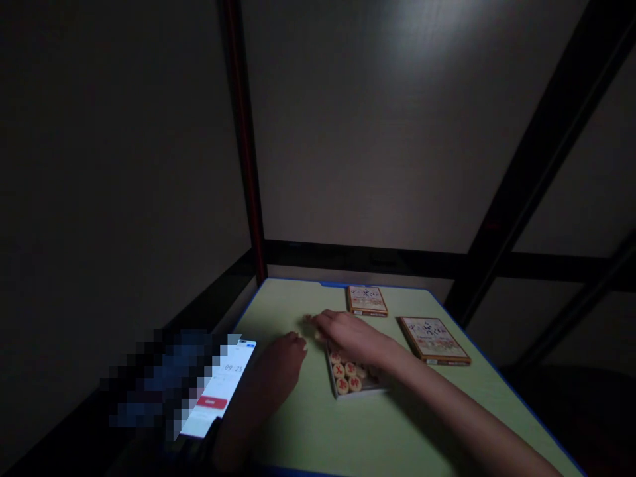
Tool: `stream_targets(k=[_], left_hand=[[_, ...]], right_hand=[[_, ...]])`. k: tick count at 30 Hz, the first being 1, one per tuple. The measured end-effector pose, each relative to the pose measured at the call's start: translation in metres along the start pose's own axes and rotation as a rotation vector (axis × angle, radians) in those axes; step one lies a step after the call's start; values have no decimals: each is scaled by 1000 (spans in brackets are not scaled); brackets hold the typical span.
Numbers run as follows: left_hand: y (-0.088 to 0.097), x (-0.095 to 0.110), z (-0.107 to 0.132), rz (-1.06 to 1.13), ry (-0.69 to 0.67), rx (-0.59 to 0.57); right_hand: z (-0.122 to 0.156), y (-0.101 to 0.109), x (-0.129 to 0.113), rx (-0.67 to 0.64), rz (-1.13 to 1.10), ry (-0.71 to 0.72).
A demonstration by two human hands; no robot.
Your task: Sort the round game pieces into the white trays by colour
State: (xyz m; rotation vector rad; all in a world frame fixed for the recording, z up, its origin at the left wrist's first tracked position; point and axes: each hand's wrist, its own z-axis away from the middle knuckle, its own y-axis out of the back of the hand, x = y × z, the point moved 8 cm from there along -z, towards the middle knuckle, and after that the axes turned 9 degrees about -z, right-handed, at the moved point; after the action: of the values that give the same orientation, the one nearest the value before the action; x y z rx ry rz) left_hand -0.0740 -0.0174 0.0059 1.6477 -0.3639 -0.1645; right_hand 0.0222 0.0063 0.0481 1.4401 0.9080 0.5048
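An open tray (362, 393) of round wooden Chinese chess pieces (350, 369) with red characters lies in the middle of the table. My right hand (345, 331) reaches over its far left corner, hiding part of the tray. Its fingers are bent together and blurred at the tips; a small pale object seems to be in them, too unclear to name. Just left of the tray, my left hand (285, 361) is held above the tabletop with its fingers curled closed. What it pinches, if anything, is too small to tell.
The green table (308, 424) has a blue edge. Two flat printed boxes stand apart: a far box (366, 300) at the back, a nearer box (434, 339) on the right. A lit phone (221, 391) is at the left edge. Walls (358, 152) close in behind.
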Motion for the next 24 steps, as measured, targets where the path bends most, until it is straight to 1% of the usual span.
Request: stream_targets(k=[1,2,4,5,7,9,11,13,15,19,24], left_hand=[[2,8,-7,14,-15,12],[4,16,-14,30,-38,25],[7,33,-29,50,-102,75],[7,41,-37,55,-136,104],[5,50,-51,56,-175,164],[0,50,-61,58,-173,225],[-6,46,-65,67,-153,287],[-11,39,-65,83,-140,339],[-15,34,-62,102,-139,362],[-20,33,-58,95,-143,349],[-20,39,-55,78,-147,301]], right_hand=[[20,6,5,13,-37,-29],[39,7,10,1,-72,-67],[72,4,15,1,-124,-104],[83,-1,16,-7,-135,-121],[98,-11,17,-1,-133,-136],[103,-21,19,11,-104,-151],[104,-27,22,22,-82,-162],[105,-30,24,38,-86,-150],[106,-28,24,65,-104,-122],[107,-22,22,109,-105,-103],[104,-20,14,102,-77,-54]])
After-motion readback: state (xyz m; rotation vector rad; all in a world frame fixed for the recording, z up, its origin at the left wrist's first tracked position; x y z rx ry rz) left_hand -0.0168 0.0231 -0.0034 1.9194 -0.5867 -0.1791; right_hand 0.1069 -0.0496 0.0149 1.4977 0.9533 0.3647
